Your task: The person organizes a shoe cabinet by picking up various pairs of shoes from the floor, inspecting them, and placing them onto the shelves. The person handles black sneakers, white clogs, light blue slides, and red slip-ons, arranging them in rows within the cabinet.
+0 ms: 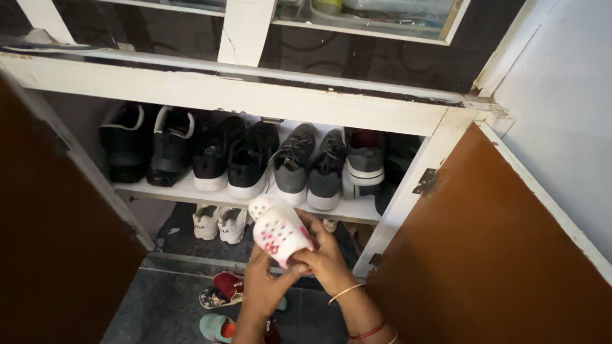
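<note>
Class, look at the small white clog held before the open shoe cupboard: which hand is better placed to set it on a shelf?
Probably the right hand: it wraps the white clog nearer the shelf, while the left hand only supports from below.

White small clog with pink holes and pink patches. Black sneakers with white soles; grey pair with white soles; black boots with white trim. White shelf, white cabinet frame, brown doors. White sneakers below. Red slipper and teal slipper on dark grey floor. Gold bangle, red bangle.
</note>
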